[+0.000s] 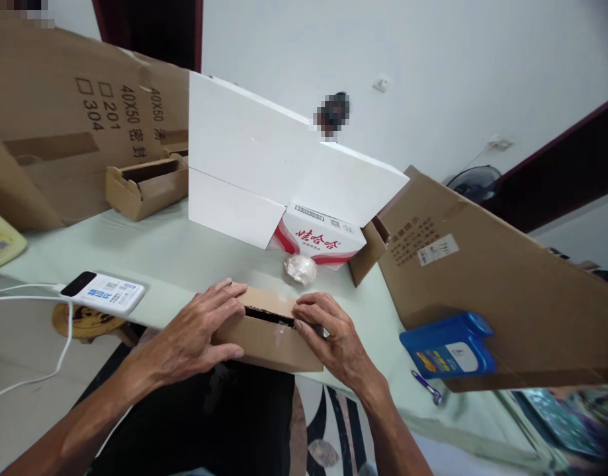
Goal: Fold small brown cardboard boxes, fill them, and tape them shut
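Note:
A small brown cardboard box sits at the near edge of the pale green table. My left hand wraps around its left end, thumb along the front and fingers over the top flap. My right hand grips the right end, fingertips pressing the top flap at a dark gap. A crumpled ball of clear plastic lies just behind the box.
A white and red printed carton under white boards stands behind. Large brown cardboard sheets lean at right and left. A blue bottle, a purple pen, a white power bank with cable, and an open folded box are nearby.

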{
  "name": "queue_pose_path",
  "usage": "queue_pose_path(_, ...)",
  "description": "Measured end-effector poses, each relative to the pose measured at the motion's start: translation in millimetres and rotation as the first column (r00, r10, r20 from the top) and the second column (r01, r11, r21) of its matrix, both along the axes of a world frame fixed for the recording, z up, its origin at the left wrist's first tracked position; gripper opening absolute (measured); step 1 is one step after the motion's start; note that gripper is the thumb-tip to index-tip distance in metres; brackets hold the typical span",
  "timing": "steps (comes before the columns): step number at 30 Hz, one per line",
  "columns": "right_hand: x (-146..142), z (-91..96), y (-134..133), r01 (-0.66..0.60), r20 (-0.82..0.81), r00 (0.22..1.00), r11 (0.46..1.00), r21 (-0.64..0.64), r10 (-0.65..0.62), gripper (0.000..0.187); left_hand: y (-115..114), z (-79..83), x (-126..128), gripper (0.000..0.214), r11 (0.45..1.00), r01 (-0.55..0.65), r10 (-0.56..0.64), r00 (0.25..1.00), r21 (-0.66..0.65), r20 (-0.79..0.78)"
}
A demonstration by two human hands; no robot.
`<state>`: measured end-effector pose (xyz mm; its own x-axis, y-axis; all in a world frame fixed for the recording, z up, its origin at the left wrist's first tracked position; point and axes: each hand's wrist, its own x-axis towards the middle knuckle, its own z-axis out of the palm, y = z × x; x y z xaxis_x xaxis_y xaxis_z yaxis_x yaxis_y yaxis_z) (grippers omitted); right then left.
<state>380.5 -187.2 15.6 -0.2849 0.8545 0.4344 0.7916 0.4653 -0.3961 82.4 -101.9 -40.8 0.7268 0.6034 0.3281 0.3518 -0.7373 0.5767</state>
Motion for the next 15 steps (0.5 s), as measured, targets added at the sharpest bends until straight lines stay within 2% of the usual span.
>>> queue_pose_path(5,-12,-19.7,-8,0.072,-0.074,0.995,0.988,0.137,-0.062,0.015,0,13.5,12,0.042,0.997,0.009,-0.005,0.998,0.079,-0.056)
queue_pose_path(10,-21,-30.8,-11,0.114,-0.132,0.987,0.974,0.194,-0.089,0.017,-5,34.4,42,0.021,0.983,0.062,-0.057,0.998,0.172,-0.035)
queue_pose_path(15,-24,-35.3,-13,0.132,-0.132,0.986,0.960,0.246,-0.102,0.017,-4,41.5,64,0.007,0.983,0.132,-0.124,0.989,0.127,-0.075)
